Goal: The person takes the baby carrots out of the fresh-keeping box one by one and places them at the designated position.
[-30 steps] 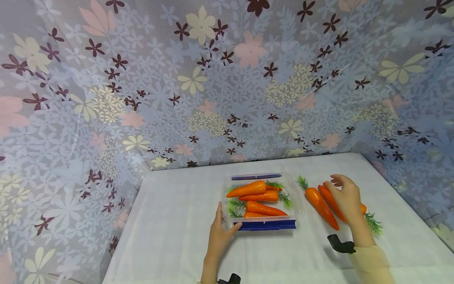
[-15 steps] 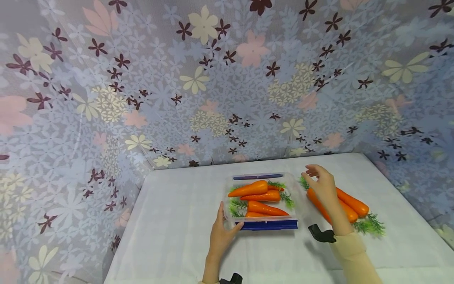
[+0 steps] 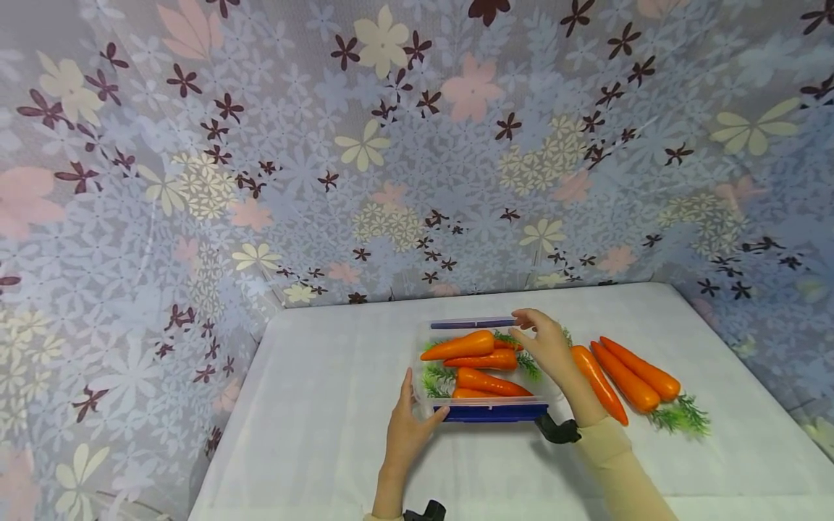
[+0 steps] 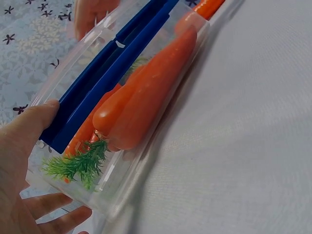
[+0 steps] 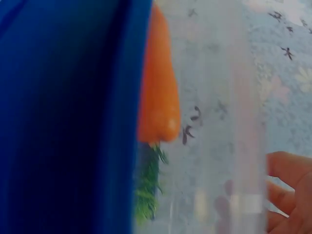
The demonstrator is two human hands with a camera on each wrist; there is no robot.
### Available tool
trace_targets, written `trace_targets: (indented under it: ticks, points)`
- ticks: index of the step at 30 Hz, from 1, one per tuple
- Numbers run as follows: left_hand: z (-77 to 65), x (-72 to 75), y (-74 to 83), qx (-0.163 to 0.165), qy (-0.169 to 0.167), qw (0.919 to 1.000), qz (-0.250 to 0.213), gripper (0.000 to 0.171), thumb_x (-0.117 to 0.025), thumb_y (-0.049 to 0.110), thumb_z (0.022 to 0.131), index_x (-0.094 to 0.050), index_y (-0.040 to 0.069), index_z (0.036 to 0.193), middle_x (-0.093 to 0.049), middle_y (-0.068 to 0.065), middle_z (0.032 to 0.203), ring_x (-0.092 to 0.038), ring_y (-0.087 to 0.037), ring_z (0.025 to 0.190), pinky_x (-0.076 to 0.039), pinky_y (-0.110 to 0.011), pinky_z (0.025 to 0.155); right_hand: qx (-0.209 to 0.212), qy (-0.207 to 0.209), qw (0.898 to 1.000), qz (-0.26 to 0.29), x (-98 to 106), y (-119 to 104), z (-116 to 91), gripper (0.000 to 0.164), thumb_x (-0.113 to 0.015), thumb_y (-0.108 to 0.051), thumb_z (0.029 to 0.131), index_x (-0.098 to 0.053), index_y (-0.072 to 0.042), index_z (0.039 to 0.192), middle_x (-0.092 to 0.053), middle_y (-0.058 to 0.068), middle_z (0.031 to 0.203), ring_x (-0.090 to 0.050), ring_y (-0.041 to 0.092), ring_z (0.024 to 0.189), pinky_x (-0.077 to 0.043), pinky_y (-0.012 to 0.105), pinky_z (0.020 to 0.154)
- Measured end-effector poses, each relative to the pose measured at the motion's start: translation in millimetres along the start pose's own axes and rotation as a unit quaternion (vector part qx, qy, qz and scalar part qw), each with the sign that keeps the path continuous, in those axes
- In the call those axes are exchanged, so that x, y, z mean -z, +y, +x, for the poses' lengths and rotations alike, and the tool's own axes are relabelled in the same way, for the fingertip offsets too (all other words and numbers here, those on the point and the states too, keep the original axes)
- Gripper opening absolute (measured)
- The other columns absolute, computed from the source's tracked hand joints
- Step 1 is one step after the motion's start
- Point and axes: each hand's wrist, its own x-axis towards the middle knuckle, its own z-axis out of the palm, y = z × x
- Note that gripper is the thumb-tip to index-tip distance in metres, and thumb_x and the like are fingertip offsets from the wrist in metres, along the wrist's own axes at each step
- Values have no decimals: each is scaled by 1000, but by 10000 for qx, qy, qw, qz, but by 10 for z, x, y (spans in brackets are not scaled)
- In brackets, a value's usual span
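Note:
A clear plastic box (image 3: 495, 400) with a blue latch flap (image 3: 489, 413) along its front stands on the table, no lid on it. Inside lie several orange carrots (image 3: 459, 346) with green feathery tops. My left hand (image 3: 405, 434) holds the box's front left corner; in the left wrist view its thumb (image 4: 41, 114) presses by the blue flap and the fingers lie round the side. Over the box's right end is my right hand (image 3: 547, 347), fingers loosely bent, holding nothing. In the right wrist view its fingers (image 5: 280, 168) show beside the clear wall; contact there is unclear.
Three more carrots (image 3: 624, 380) lie side by side on the white cloth to the right of the box, partly beneath the right forearm's line. A second blue flap (image 3: 472, 324) runs along the box's back. Flower-patterned fabric (image 3: 391, 181) rises behind the table.
My right hand has moved left, from over the loose carrots to the right end of the box. The left hand keeps its hold, and the box has stayed in place.

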Motion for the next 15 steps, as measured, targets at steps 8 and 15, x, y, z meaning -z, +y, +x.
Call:
trace_targets:
  ticks: [8, 15]
  points:
    - [26, 8, 5, 71, -43, 10000, 7, 99, -73, 52, 78, -18, 19, 153, -41, -18, 149, -55, -36, 121, -44, -57, 99, 256, -409, 9983, 337, -225, -30, 110, 36, -66, -10, 88, -59, 3, 121, -67, 21, 108, -61, 36, 101, -49, 52, 89]
    - [16, 15, -3, 134, -76, 9999, -27, 100, -73, 50, 78, -17, 18, 154, -40, -20, 149, -54, -37, 122, -43, -56, 100, 391, -679, 9953, 560, -396, 2, 148, 35, -68, -8, 86, -61, 4, 118, -67, 23, 112, -61, 39, 106, -47, 54, 93]
